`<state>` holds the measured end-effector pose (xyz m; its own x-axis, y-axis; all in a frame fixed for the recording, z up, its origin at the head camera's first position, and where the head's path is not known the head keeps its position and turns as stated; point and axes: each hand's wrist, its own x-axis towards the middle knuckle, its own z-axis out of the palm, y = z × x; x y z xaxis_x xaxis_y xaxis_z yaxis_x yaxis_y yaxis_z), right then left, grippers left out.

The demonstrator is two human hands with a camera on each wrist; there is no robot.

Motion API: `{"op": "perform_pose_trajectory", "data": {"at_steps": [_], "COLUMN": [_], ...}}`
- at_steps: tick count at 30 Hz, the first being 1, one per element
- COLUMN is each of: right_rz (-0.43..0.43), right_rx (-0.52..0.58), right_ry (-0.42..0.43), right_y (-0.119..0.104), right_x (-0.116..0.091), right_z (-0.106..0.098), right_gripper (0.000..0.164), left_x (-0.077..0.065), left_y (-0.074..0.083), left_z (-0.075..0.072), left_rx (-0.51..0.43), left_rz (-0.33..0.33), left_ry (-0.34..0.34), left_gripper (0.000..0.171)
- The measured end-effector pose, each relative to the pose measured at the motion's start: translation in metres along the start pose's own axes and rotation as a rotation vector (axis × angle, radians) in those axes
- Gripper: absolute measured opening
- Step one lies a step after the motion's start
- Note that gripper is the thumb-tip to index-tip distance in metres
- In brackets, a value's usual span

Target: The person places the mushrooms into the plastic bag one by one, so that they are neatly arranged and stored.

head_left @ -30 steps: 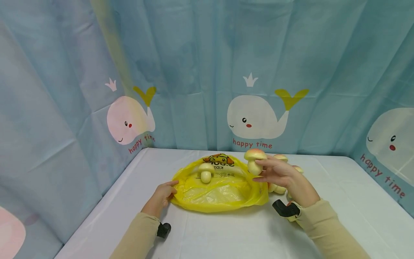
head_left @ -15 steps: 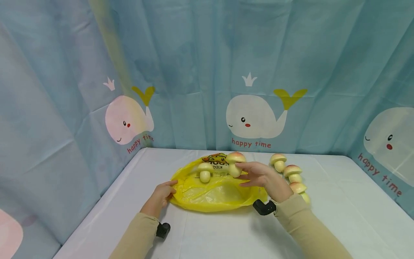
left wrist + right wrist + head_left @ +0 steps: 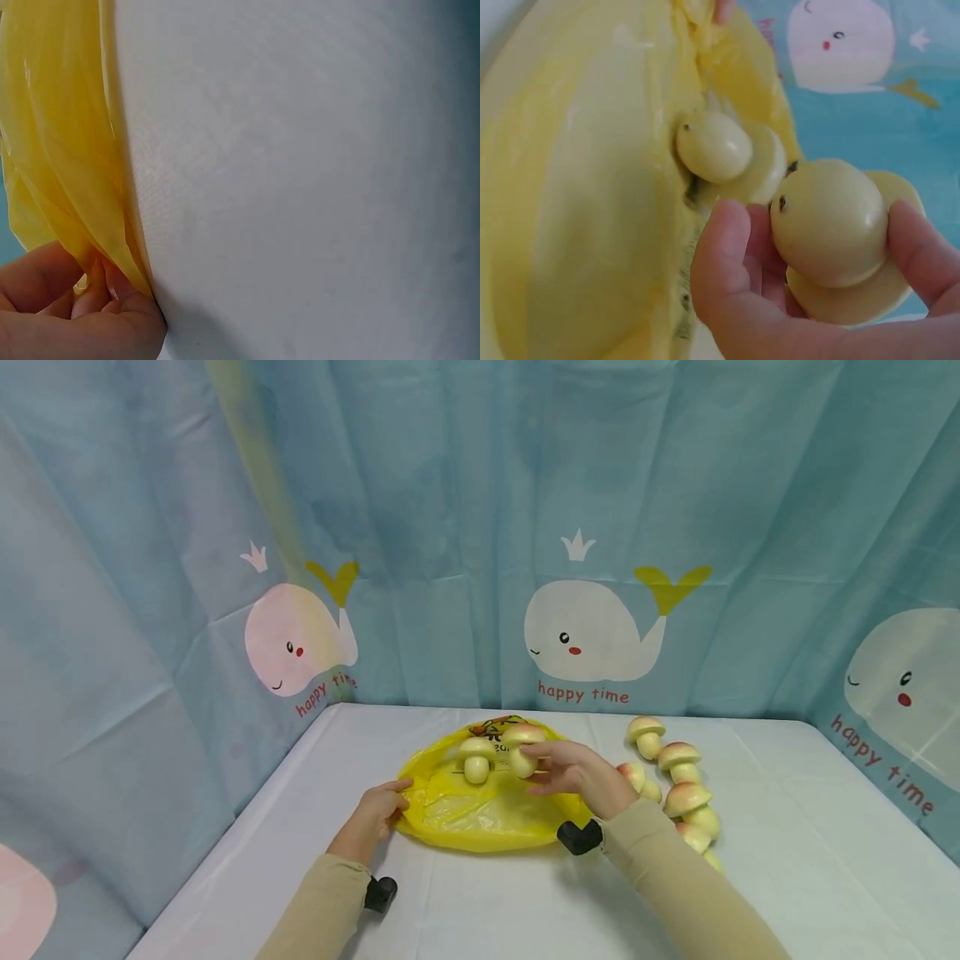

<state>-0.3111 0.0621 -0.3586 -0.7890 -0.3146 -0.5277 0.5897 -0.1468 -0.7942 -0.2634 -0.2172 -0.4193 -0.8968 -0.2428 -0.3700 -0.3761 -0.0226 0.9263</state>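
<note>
A yellow plastic bag [image 3: 480, 839] lies on the white table with its mouth spread wide. My left hand [image 3: 369, 814] pinches the bag's left edge; in the left wrist view thumb and fingers [image 3: 112, 322] grip the thin plastic. My right hand [image 3: 581, 774] holds a toy mushroom [image 3: 522, 762] over the bag's opening, its pale cap tinged red. In the right wrist view that mushroom's round stem [image 3: 829, 225] sits between thumb and fingers. Just left of it, another mushroom [image 3: 476, 767] rests inside the bag against the printed side.
Several more toy mushrooms stand right of the bag, among them a far mushroom [image 3: 647, 737] and a nearer mushroom [image 3: 692, 806]. A blue curtain [image 3: 450, 527] printed with whales hangs behind the table [image 3: 487, 910]. Each wrist wears a black camera.
My right hand has carried the mushroom leftward and slightly down, from the bag's right side to beside the mushroom inside. The mushrooms at right are less covered. My left hand keeps its place.
</note>
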Motion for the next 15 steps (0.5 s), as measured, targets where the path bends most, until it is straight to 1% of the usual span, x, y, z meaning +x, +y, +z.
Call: {"op": "perform_pose_trajectory", "data": {"at_steps": [5, 8, 12, 15], "right_rz": [0.008, 0.000, -0.021, -0.027], "right_rx": [-0.010, -0.021, -0.066, -0.104], "right_ry": [0.077, 0.140, 0.225, 0.263], "right_y": [0.008, 0.012, 0.016, 0.016], "right_x": [0.012, 0.018, 0.026, 0.032], "right_z": [0.005, 0.007, 0.010, 0.012], "right_gripper": [0.035, 0.037, 0.042, 0.045], "left_x": [0.002, 0.003, 0.003, 0.002], "left_y": [-0.001, -0.001, 0.000, 0.000], "left_z": [0.001, 0.001, 0.002, 0.001], "left_rx": [0.001, 0.005, 0.008, 0.012], "left_rz": [0.006, 0.012, 0.010, 0.001], "left_ry": [-0.002, -0.001, -0.002, 0.004], "left_gripper": [0.052, 0.052, 0.052, 0.052]}}
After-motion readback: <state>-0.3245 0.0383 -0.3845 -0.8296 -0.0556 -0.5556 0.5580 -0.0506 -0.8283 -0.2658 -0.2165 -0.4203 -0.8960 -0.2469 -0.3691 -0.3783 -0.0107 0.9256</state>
